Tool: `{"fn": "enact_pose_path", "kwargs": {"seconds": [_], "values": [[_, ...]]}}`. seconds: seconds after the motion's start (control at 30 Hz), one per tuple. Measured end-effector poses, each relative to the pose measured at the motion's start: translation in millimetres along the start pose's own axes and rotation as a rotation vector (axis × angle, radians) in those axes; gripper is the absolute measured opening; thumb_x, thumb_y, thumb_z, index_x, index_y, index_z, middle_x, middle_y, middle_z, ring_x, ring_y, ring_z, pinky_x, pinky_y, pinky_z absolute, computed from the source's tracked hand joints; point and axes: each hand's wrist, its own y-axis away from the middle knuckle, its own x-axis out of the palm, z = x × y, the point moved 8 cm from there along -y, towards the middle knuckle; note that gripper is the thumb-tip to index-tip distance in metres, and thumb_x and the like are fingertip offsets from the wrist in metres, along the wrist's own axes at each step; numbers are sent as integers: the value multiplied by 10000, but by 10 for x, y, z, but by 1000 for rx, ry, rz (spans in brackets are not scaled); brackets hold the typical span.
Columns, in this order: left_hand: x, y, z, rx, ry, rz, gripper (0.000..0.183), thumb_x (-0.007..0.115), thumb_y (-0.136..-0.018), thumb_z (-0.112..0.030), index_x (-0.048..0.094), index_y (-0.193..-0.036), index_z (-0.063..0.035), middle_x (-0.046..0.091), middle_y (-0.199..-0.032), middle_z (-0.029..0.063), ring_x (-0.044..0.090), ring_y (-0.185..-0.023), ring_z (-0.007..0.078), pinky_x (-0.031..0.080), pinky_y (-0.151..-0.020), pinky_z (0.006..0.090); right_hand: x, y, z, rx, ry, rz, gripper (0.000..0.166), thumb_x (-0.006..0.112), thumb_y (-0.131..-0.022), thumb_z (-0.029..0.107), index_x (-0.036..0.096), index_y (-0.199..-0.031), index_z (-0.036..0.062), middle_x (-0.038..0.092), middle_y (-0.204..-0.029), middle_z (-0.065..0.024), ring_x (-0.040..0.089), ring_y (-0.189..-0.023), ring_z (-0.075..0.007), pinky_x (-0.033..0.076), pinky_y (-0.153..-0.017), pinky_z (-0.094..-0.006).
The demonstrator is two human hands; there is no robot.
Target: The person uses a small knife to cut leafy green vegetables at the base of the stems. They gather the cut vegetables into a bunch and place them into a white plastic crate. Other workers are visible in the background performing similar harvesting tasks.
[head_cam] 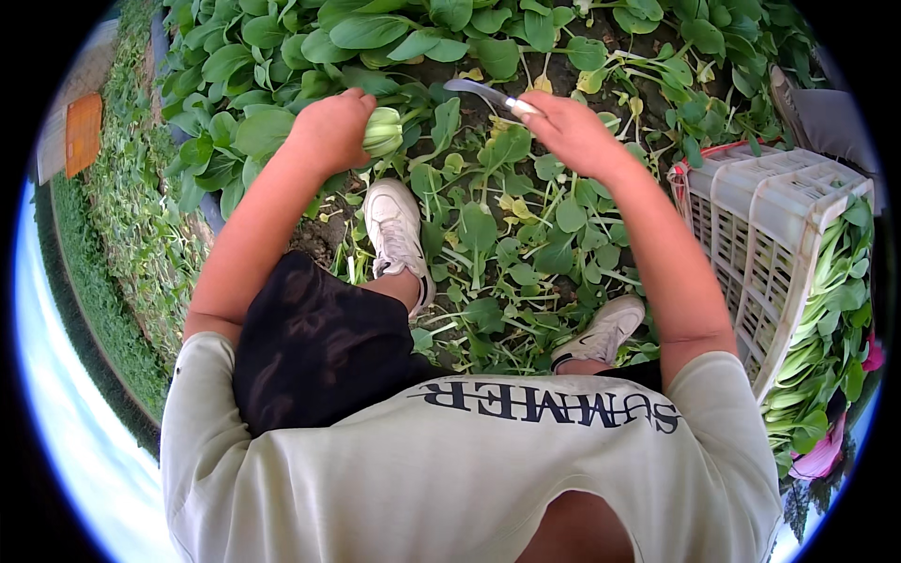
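Note:
In my left hand is a head of bok choy, its pale green base turned to the right and its leaves partly hidden behind my fingers. My right hand grips the light handle of a small curved harvesting knife, whose blade points left toward the bok choy but stays apart from it. Between and below both hands, loose leaves and cut stalks litter the soil. Uncut bok choy plants stand in a dense patch beyond my hands.
To my right, a white plastic crate holds many bok choy heads. Another person's trouser leg shows behind it. My shoes rest among the leaves. An orange crate lies far left.

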Motion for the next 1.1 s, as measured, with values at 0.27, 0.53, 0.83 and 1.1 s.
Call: {"fn": "enact_pose_path", "kwargs": {"seconds": [0.27,0.53,0.83,1.1], "values": [[263,242,22,6,142,-151,510,795,-619,-144,591,-1075,-40,611,-1126,131,645,-976,328,546,-816,424,749,-401,-28,-45,61,-293,214,591,-905,192,576,-1077,67,632,-1000,-182,623,-912,-406,506,-796,-497],[383,355,8,-44,194,-147,563,785,-637,-134,578,-1155,-65,589,-1220,130,637,-1020,327,542,-840,410,556,-485,127,-132,201,-304,193,601,-898,191,578,-1055,81,631,-982,-151,633,-919,-374,515,-759,-490],[507,392,39,-79,260,-147,553,779,-644,-128,573,-1156,-81,589,-1220,116,637,-1014,325,541,-826,414,809,-749,-199,34,261,-130,197,550,-922,193,587,-1053,52,653,-1008,-194,636,-952,-388,511,-794,-491],[607,466,108,-117,333,-156,534,786,-654,-172,585,-1144,-106,590,-1198,113,643,-955,346,540,-799,427,1118,-951,-304,180,152,55,297,521,-926,239,610,-1115,30,661,-1098,-216,620,-1035,-405,494,-875,-485]]}}
